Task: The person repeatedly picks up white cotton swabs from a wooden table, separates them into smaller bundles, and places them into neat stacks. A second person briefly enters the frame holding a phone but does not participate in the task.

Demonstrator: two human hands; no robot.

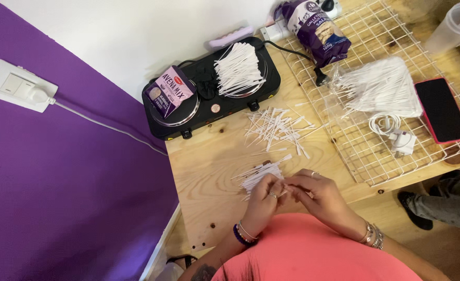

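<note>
Both hands meet at the near edge of the tabletop [209, 171], over a small bundle of white sticks [261, 174]. The left hand [264, 200] has its fingers curled round the bundle's near end; the right hand [313, 195] pinches at the same spot, though what sits between its fingertips I cannot tell. These sticks look feather-light, thin and stiff — likely to scatter or bend if squeezed hard. Best held as a gathered bunch near the middle, not singly. More lie loose [277, 127] further back, and a pile on the hotplate [238, 67].
</note>
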